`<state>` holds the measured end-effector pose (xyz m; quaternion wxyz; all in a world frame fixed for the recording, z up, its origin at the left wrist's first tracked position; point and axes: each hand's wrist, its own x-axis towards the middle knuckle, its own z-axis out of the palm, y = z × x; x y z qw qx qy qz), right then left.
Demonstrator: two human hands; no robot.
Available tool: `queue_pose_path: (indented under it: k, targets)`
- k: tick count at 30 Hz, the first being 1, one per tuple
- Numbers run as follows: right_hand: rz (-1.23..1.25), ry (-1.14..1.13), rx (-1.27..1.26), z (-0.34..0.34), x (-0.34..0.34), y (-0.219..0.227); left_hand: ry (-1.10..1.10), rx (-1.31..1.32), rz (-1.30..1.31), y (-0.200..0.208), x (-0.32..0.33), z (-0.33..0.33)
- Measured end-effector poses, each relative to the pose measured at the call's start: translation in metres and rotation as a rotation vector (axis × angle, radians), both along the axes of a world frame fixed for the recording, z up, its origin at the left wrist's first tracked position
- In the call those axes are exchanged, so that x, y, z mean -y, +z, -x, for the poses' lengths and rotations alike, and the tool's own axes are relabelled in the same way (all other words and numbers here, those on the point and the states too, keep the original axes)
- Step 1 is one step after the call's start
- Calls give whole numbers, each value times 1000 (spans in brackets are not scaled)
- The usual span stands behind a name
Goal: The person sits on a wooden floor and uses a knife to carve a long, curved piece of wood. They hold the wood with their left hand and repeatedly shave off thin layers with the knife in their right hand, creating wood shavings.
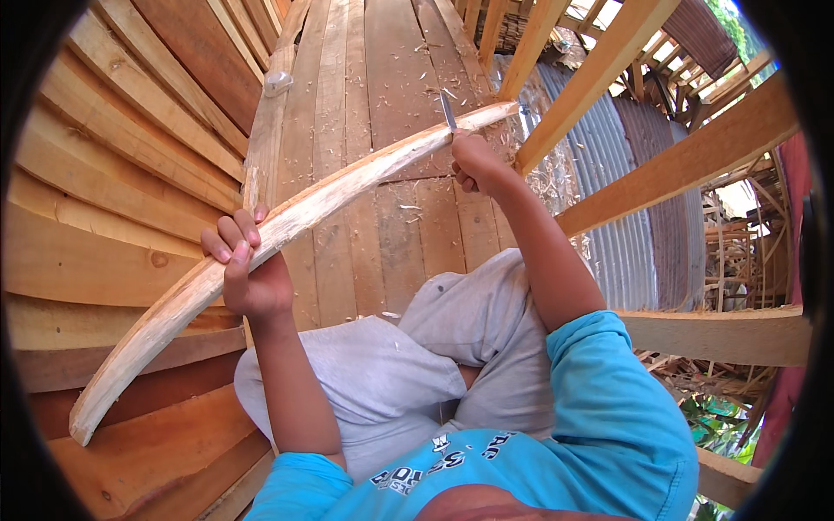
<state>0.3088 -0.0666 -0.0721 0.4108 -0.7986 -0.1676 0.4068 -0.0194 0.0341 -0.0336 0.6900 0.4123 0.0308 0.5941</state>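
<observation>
A long pale wooden pole [326, 201], stripped of bark and rough on its surface, slants across in front of me from the lower left to the upper right. My left hand [252, 265] is wrapped round it left of its middle, thumb on the near side and fingers over the far side. Near the pole's far right end, my right hand [476, 162] is closed on a knife. The knife's narrow blade [447, 111] points up and away, close against the wood. The knife's handle is hidden in my fist.
Wood shavings [413, 208] lie scattered over the plank floor [382, 252]. A board wall [104, 234] rises at the left. Wooden rails [686, 156] stand along the right, with corrugated metal sheets [608, 200] beyond them. A small clear object [277, 82] sits by the wall.
</observation>
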Motion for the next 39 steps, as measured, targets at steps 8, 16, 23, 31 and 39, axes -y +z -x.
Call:
queue_pose_path:
  k: [8, 16, 23, 31, 39]
  targets:
    - [-29, -142, 24, 10, -3, -1, -3, -4, 14, 1, 2, -3]
    - [-87, -33, -187, 17, -3, -7, -29, -5, -28, -1, -1, 0]
    - [-108, -117, -158, -5, 4, -9, -10, -6, 4, 2, 3, -2]
    - [-34, -67, -53, -12, 5, -10, -11, -8, 0, 2, 2, -2]
    - [76, 0, 76, -11, 6, 11, -15, -5, -2, 1, 2, 1]
